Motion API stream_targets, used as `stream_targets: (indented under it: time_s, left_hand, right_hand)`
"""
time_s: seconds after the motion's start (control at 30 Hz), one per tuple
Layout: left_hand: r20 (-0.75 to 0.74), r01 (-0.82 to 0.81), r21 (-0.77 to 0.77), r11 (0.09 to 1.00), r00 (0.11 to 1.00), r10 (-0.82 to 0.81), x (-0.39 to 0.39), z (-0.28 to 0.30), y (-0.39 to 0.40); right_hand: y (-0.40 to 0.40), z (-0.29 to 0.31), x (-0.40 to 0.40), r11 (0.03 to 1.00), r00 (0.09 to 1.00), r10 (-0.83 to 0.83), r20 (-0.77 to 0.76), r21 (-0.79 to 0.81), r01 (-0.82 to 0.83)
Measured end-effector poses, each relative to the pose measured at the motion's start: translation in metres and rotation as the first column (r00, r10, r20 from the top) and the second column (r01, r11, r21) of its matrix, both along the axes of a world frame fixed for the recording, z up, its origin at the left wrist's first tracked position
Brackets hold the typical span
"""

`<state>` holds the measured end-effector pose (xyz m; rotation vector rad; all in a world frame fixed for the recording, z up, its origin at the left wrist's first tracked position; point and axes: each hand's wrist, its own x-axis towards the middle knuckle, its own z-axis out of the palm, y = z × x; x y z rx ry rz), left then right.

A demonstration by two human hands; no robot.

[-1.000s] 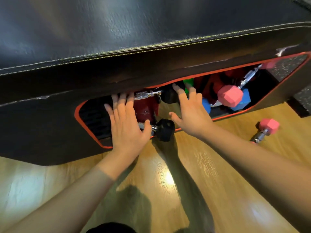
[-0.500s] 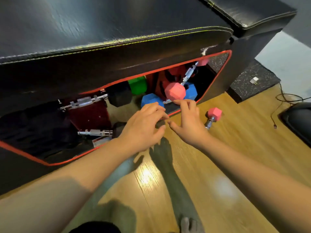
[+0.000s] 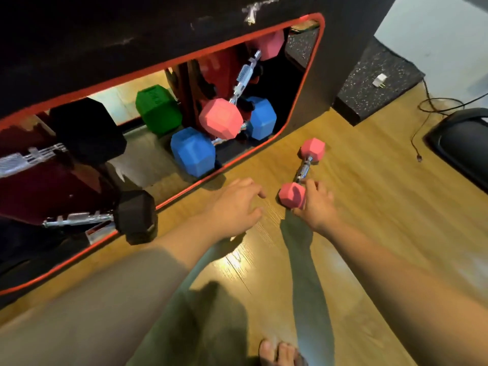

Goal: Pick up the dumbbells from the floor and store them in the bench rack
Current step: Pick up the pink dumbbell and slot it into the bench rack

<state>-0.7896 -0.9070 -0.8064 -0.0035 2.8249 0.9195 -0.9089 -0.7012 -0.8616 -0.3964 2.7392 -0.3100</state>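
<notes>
On the wooden floor (image 3: pixel 369 207) beside the bench rack (image 3: pixel 320 75) lies one pink dumbbell (image 3: pixel 302 173); the right hand (image 3: pixel 317 204) touches its near head, grip unclear through blur. Left hand (image 3: pixel 235 207) hovers, fingers loosely spread. Inside the rack: a pink, a blue, two black dumbbells, one green head, partly hidden.

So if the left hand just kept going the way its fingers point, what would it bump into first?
Probably the near pink head of the pink dumbbell on the floor. The left hand points right across the wooden floor toward it, with only bare floor between, though depth is hard to judge.
</notes>
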Motion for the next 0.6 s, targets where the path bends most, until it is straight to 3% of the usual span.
stream_targets:
  time_s: [0.27, 0.6]
  left_hand:
    - [0.047, -0.001, 0.038, 0.999, 0.999, -0.001, -0.003, -0.035, 0.014]
    - [0.147, -0.023, 0.028, 0.999, 0.989, 0.019, 0.012, -0.044, -0.001]
  right_hand:
    - [-0.007, -0.033, -0.024, 0.998, 0.997, -0.015, 0.081, 0.066, 0.009]
    - [-0.012, -0.040, -0.022, 0.970, 0.975, -0.121, 0.187, -0.187, 0.156]
